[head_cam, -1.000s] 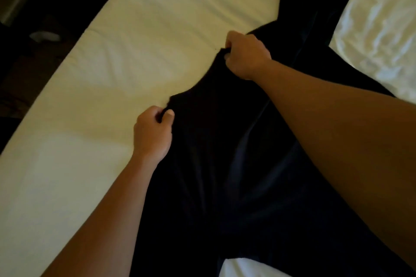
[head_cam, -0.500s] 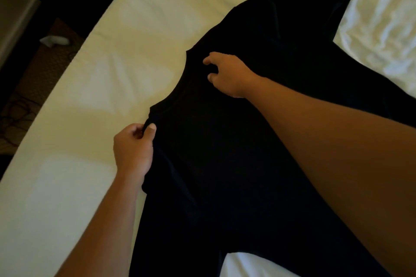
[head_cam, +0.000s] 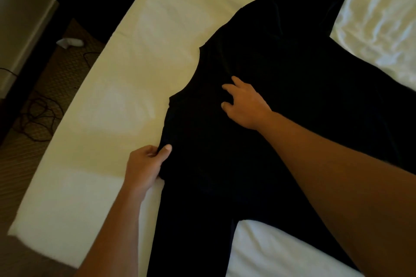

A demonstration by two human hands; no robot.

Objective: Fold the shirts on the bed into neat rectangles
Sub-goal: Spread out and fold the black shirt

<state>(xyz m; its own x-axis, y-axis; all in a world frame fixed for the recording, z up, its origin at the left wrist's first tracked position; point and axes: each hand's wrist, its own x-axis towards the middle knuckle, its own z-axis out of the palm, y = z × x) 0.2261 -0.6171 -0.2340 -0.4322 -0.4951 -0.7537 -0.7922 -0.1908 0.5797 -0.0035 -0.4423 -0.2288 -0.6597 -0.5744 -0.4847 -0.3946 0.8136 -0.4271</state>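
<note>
A black shirt (head_cam: 281, 101) lies spread across the white bed (head_cam: 112, 119), one sleeve reaching toward the far edge and another part running off the near edge. My left hand (head_cam: 144, 166) pinches the shirt's left edge between thumb and fingers. Over the middle of the shirt, near its neckline, my right hand (head_cam: 245, 103) rests with fingers spread and loosely bent, holding nothing. The dark cloth hides its own folds and seams.
The bed's left edge runs diagonally; beyond it is patterned carpet with a tangle of dark cables (head_cam: 38, 117) and a small white object (head_cam: 69, 42). A pale piece of furniture (head_cam: 22, 29) stands at the far left. Rumpled white sheet (head_cam: 378, 18) lies right of the shirt.
My right hand let go of the shirt's edge and moved inward onto the cloth with fingers spread. The shirt now lies flatter and wider. My left hand keeps its pinch and drew slightly left.
</note>
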